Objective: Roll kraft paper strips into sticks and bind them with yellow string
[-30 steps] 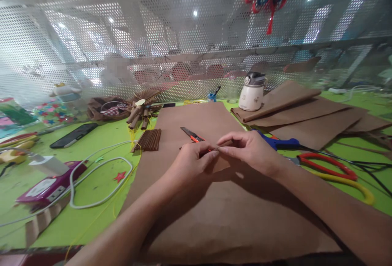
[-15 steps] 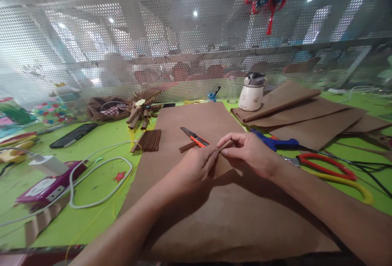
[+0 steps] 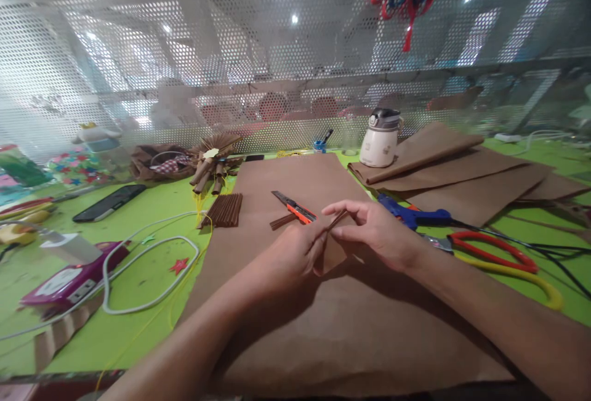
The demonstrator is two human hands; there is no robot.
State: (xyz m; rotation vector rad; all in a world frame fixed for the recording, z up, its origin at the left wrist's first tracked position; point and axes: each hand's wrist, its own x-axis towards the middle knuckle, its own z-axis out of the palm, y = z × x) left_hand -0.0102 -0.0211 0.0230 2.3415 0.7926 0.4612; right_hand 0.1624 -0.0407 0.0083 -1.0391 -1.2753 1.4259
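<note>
Between my two hands is a small piece of folded brown paper (image 3: 338, 219), held above a large brown paper sheet (image 3: 295, 170). My left hand (image 3: 302, 242) is closed on its near end, the fingers curled under it. My right hand (image 3: 369, 228) pinches the far part between thumb and fingers. Just beyond my left hand lies an orange utility knife (image 3: 298, 209) with its blade pointing away to the left. Beside the knife is a short folded paper strip (image 3: 282, 222). A pleated brown paper piece (image 3: 224, 210) rests at the sheet's left edge.
To the right are a blue glue gun (image 3: 413, 213), scissors with red and yellow handles (image 3: 494, 250), stacked brown paper (image 3: 484, 173) and a white bottle (image 3: 379, 139). On the left lie a phone (image 3: 109, 202), a purple power strip (image 3: 76, 281), a white cable (image 3: 152, 244) and a red star (image 3: 179, 265).
The folded paper has tilted a little between my hands, and my right fingers have shifted slightly to the left along it. Everything else on the table stays in place.
</note>
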